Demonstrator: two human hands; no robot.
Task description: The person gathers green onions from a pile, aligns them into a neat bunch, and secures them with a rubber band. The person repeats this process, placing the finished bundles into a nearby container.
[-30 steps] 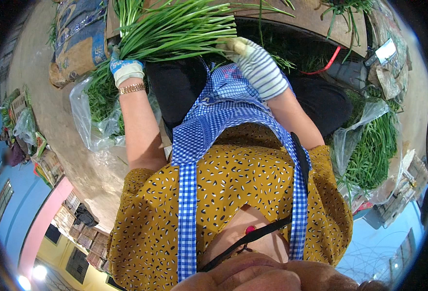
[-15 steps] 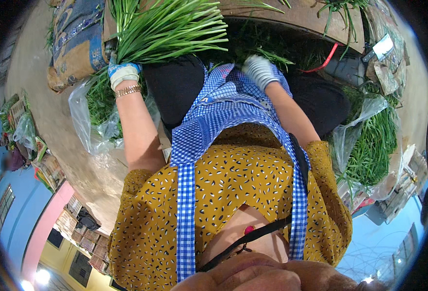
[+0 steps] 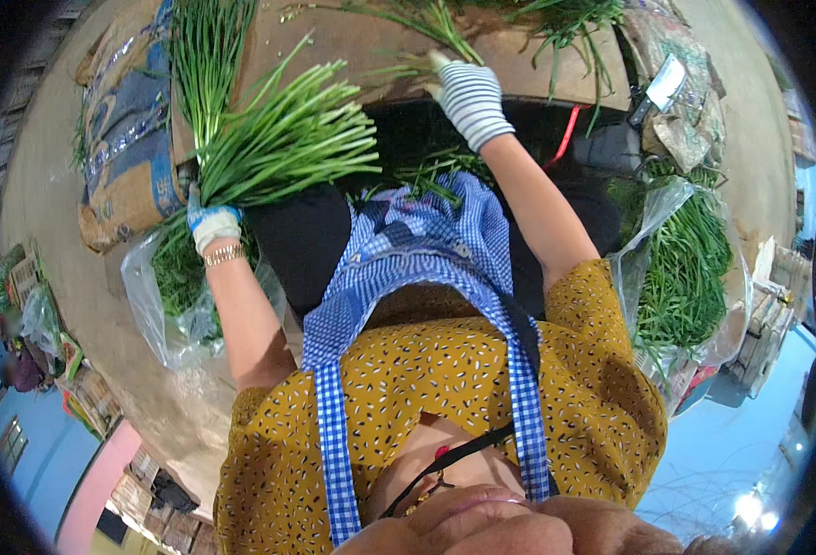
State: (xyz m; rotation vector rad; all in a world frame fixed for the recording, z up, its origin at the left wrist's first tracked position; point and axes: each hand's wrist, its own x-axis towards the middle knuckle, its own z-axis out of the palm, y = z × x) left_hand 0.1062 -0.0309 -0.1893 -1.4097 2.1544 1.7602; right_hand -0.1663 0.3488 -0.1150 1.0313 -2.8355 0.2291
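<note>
A thick fanned bunch of green chives (image 3: pixel 288 148) is held by its gathered end in my left hand (image 3: pixel 212 224), which wears a white and blue glove and is closed around the stalks. Its leaves spread to the right above my dark-clad leg. My right hand (image 3: pixel 471 100), in a striped glove, reaches to the near edge of the brown board (image 3: pixel 519 74). Its thumb and forefinger look apart, beside a few thin loose stalks (image 3: pixel 406 68). A small bunch of chives (image 3: pixel 445 26) lies just beyond those fingertips. More chives (image 3: pixel 209 65) lie at the board's left.
A cleaver (image 3: pixel 662 85) rests on sacking at the right, near a red strip (image 3: pixel 565 135). Clear plastic bags of greens stand on both sides, the right one (image 3: pixel 686 268) fuller. A brown and blue sack (image 3: pixel 130 129) lies left. Cut bits (image 3: pixel 436 176) lie near my checked apron.
My right hand has moved up from my lap to the edge of the board. My left hand still grips the chives, which now sit slightly lower and farther left in view.
</note>
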